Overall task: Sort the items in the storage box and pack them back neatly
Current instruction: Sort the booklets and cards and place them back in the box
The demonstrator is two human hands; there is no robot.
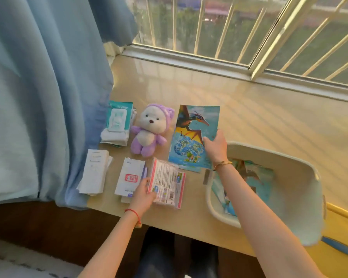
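On the window ledge (249,109) lies a dinosaur picture sheet (191,135); my right hand (216,146) pinches its right edge. My left hand (144,194) grips the left edge of a pink-bordered leaflet stack (169,183). The pale storage box (301,177) stands at the right, with more blue picture sheets (257,177) inside, partly hidden by my right forearm. A purple and white plush toy (148,130) lies left of the dinosaur sheet.
A wet-wipe pack (118,122) lies beside the blue curtain (44,97). Two white packets (94,173) (130,176) lie near the ledge's front edge. The barred window (249,27) runs behind. A yellow object (342,227) sits under the box's right side.
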